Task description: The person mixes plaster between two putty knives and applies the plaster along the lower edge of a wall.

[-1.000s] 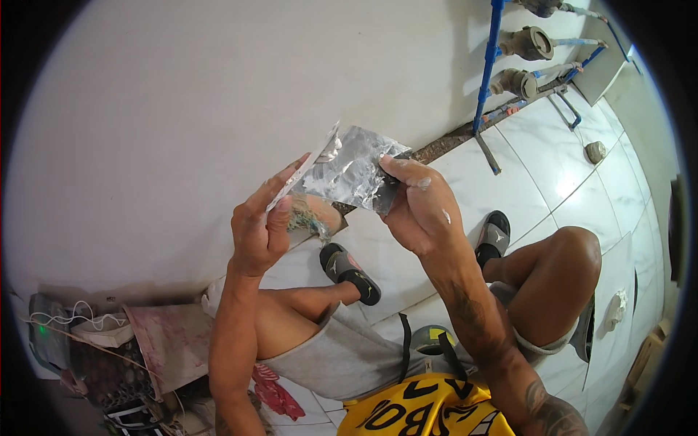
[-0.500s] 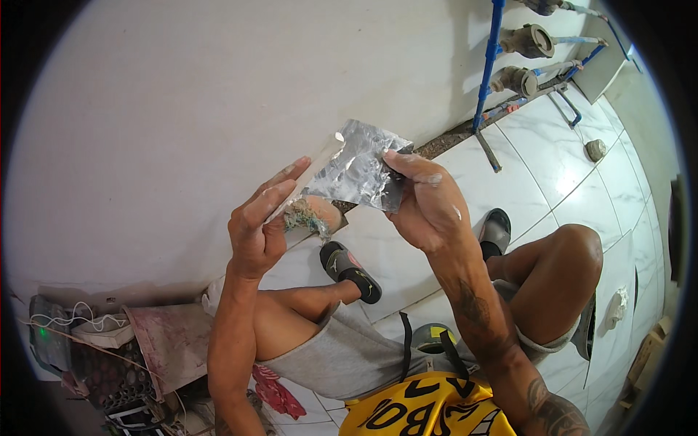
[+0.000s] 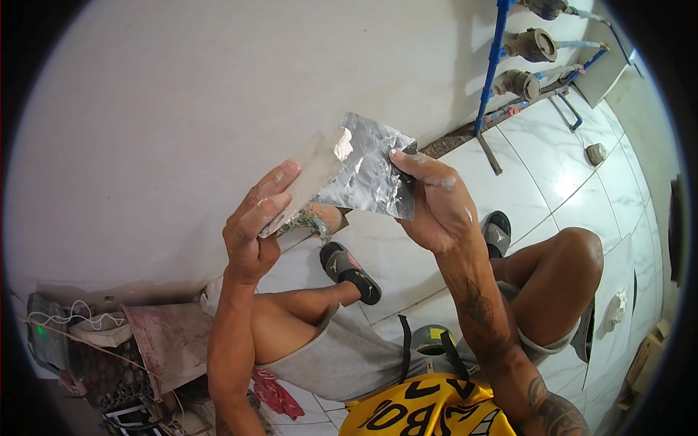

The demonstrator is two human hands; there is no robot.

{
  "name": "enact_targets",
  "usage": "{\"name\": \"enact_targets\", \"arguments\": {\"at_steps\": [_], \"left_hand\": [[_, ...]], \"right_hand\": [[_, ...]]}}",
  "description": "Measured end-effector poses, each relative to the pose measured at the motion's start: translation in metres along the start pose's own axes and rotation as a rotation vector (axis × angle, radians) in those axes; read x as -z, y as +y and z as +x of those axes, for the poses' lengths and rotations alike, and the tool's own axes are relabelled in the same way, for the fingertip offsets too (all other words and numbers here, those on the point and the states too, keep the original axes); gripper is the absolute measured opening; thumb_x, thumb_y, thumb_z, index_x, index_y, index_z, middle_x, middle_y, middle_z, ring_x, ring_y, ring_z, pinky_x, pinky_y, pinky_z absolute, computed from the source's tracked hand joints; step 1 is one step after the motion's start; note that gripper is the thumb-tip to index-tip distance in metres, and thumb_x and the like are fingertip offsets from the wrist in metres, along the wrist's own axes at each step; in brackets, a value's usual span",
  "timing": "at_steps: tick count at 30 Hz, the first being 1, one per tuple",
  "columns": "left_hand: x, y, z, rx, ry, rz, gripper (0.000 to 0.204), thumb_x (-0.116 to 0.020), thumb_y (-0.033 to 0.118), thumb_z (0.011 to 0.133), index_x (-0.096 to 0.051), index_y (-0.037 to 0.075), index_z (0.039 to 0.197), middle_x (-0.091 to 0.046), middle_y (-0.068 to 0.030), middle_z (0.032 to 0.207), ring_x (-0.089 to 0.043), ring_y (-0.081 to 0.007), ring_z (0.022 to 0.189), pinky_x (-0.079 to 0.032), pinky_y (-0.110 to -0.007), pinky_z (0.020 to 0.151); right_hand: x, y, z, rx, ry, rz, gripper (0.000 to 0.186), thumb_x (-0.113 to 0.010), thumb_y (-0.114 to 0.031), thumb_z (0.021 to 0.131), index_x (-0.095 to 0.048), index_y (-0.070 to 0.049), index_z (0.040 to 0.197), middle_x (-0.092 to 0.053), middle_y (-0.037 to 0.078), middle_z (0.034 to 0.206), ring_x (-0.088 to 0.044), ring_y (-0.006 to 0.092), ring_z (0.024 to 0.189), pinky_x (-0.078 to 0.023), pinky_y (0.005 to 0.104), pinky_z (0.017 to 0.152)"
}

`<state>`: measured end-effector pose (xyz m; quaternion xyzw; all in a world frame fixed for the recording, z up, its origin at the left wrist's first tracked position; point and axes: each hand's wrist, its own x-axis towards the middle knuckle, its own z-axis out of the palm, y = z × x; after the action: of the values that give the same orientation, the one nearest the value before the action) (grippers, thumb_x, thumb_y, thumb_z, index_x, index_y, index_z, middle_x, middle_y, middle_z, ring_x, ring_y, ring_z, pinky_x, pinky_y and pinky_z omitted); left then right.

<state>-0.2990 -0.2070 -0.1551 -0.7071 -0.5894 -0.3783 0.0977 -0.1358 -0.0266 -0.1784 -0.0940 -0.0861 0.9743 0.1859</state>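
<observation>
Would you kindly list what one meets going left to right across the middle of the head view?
White plastered wall → left hand → narrow metal putty blade → broad steel trowel blade → right hand → blue pipe → white floor tiles.

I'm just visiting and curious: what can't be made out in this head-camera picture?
- Handle of the wide metal blade: hidden behind the right hand.
- Handle of the narrower blade: covered by the left hand.
- Blue pipe top: cut off by the edge.

A plain white wall (image 3: 218,94) meets a glossy white tiled floor (image 3: 552,174), with blue pipes (image 3: 496,65), perhaps plumbing.
</observation>
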Motion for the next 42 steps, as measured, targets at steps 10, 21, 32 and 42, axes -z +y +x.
{"name": "enact_targets", "arguments": {"at_steps": [10, 21, 32, 42], "left_hand": [[0.01, -0.008, -0.009, 0.039, 0.019, 0.066, 0.038, -0.045, -0.013, 0.082, -0.051, 0.005, 0.115, -0.062, -0.0229, 0.115, -0.06, -0.0374, 0.109, -0.05, -0.042, 0.091], [0.009, -0.004, -0.016, 0.651, 0.338, -0.068, 0.019, -0.045, 0.015, 0.098, -0.05, 0.0, 0.108, -0.054, -0.0001, 0.086, -0.046, -0.0073, 0.075, -0.039, -0.018, 0.071], [0.017, -0.002, -0.006, 0.707, 0.45, -0.141, 0.017, -0.043, 0.014, 0.098, -0.05, -0.001, 0.104, -0.059, -0.0015, 0.087, -0.049, -0.005, 0.075, -0.042, -0.021, 0.068], [0.01, -0.013, -0.015, 1.049, 0.049, 0.177, 0.014, -0.047, 0.01, 0.091, -0.048, -0.003, 0.095, -0.051, -0.0083, 0.07, -0.042, -0.0108, 0.062, -0.04, -0.028, 0.058]], "right_hand": [[-0.007, -0.01, -0.006, 0.04, 0.002, -0.073, 0.023, -0.051, -0.007, 0.091, -0.052, 0.008, 0.108, -0.06, 0.015, 0.102, -0.063, 0.0216, 0.093, -0.052, 0.0377, 0.089], [-0.004, -0.019, -0.003, 0.216, 0.005, -0.212, 0.025, -0.052, -0.008, 0.09, -0.053, 0.008, 0.109, -0.061, 0.014, 0.103, -0.063, 0.0226, 0.092, -0.05, 0.038, 0.088], [0.096, -0.009, 0.053, 0.301, 0.019, -0.352, 0.032, -0.054, -0.005, 0.086, -0.048, 0.003, 0.117, -0.059, 0.013, 0.105, -0.061, 0.0244, 0.099, -0.049, 0.0427, 0.091], [0.29, 0.085, 0.101, -0.016, 0.375, -0.203, 0.031, -0.048, -0.005, 0.087, -0.047, 0.003, 0.117, -0.059, 0.015, 0.11, -0.061, 0.0294, 0.099, -0.048, 0.0461, 0.092]]}}
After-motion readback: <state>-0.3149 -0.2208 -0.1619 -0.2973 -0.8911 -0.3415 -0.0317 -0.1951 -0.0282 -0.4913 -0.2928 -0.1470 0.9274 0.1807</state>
